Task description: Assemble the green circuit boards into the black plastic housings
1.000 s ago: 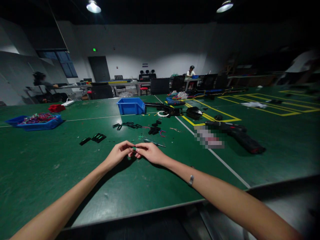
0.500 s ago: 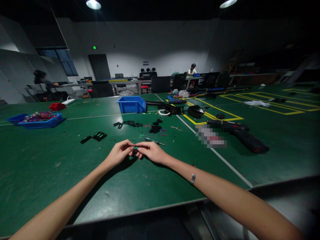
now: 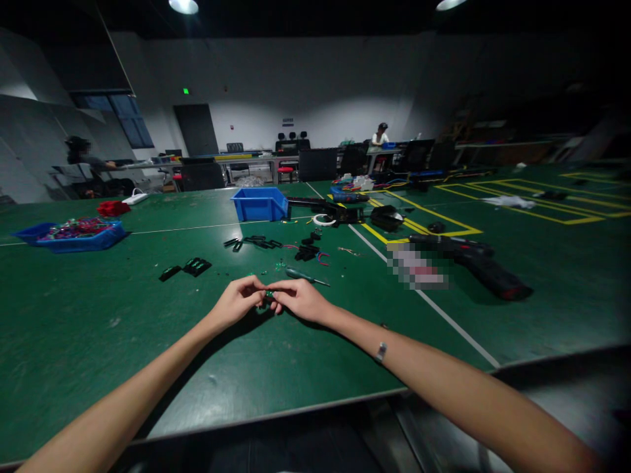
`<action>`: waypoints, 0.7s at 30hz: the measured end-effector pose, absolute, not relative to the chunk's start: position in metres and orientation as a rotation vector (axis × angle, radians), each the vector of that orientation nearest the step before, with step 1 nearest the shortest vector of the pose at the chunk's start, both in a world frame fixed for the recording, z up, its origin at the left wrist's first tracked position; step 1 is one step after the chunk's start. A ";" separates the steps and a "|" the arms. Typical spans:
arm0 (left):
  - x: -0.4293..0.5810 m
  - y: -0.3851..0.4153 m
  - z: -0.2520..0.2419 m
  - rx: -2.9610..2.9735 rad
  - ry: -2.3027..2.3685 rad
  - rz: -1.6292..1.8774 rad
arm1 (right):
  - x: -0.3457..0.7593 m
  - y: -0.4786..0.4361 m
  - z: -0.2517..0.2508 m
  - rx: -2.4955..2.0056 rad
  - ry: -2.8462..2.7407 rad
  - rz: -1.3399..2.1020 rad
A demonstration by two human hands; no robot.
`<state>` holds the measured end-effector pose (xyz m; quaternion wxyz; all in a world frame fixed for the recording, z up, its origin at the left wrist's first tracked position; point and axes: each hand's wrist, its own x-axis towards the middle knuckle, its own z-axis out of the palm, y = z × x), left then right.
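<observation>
Between the fingertips of both hands is a small green and dark part (image 3: 269,295), mostly covered by the fingers; it looks like a little circuit board. My left hand (image 3: 239,301) pinches its left end, and my right hand (image 3: 302,301) pinches the right end. The hands meet just above the green table (image 3: 221,387). Right behind the fingers lies a screwdriver (image 3: 298,274) with a dark green handle. Tiny green pieces (image 3: 280,266) are scattered close to it. Black housings with green boards (image 3: 197,265) rest to the left of the hands.
Black frames (image 3: 256,242) and black parts with wires (image 3: 308,249) lie farther back. A blue bin (image 3: 260,205) stands behind them. At left is a blue tray (image 3: 89,244) of coloured wires. A black cordless tool (image 3: 473,259) lies at right. Two people sit at distant desks.
Both hands stay in nearly the same place, still pinching the small part. The part's visible green area looks slightly smaller and darker. The view has shifted very slightly.
</observation>
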<state>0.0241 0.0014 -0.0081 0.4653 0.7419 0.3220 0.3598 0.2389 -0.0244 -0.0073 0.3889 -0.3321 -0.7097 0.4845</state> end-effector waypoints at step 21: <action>0.040 -0.016 0.001 1.743 0.849 1.050 | 0.226 -0.025 -0.010 -0.809 -1.528 1.309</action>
